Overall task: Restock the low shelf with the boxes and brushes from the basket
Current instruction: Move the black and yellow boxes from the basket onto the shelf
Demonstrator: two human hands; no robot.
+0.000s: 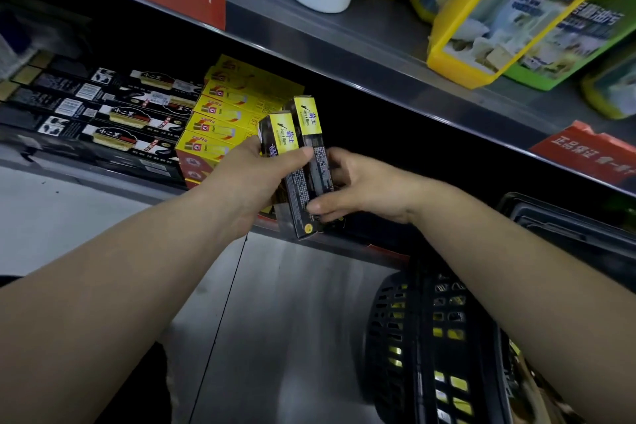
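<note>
Low shelf [103,173]: black brush boxes [113,113] lie at left, a yellow box stack [220,127] beside them, and the space right of the stack is dark.

Black basket [430,337] at lower right, more yellow-ended stock showing through its holes.

Step in hand: shelving. Two black-and-yellow boxes [306,162] are held upright in front of the shelf, near the yellow stack. Left hand [254,179] and right hand [361,182] both grip the pair.

Next move probably calls for sliding them in right of the stack.
</note>
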